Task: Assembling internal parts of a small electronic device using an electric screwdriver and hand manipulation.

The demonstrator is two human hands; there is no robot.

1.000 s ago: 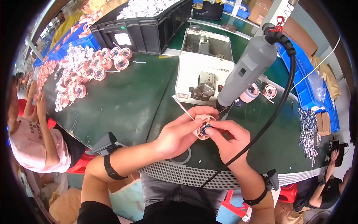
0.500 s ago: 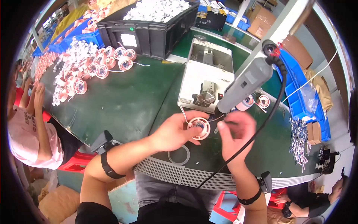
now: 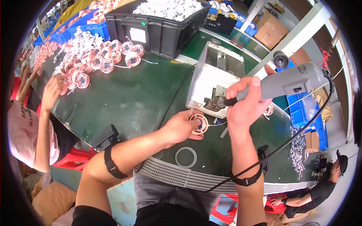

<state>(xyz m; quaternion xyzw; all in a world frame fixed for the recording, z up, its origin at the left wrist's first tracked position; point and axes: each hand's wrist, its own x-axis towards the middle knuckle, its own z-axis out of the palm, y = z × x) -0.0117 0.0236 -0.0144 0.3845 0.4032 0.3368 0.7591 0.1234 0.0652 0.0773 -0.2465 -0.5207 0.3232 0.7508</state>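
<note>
My left hand [image 3: 177,130] holds a round peach-coloured plastic housing [image 3: 206,124] with a dark circuit board inside and thin wires trailing from it. My right hand [image 3: 243,107] is wrapped round a grey electric screwdriver [image 3: 288,84], tilted with its black nose pointing left and down. That nose is at the front of a white screw feeder [image 3: 203,88], next to its metal mechanism [image 3: 217,100]; whether they touch is hard to tell. A small metal piece [image 3: 224,132] and a translucent ring [image 3: 195,158] lie on the green table near my hands.
Several peach housings [image 3: 107,64] are heaped at the far left, beside a black crate [image 3: 166,35] of white parts. A black cord [image 3: 279,148] runs from the screwdriver across my right forearm. Bundled wires [image 3: 298,154] lie at right. A co-worker's hand [image 3: 52,90] reaches the heap.
My right hand has moved up and taken hold of the screwdriver, which has swung from steep to nearly level. My left hand still holds the housing. A co-worker's hand has come to the heap.
</note>
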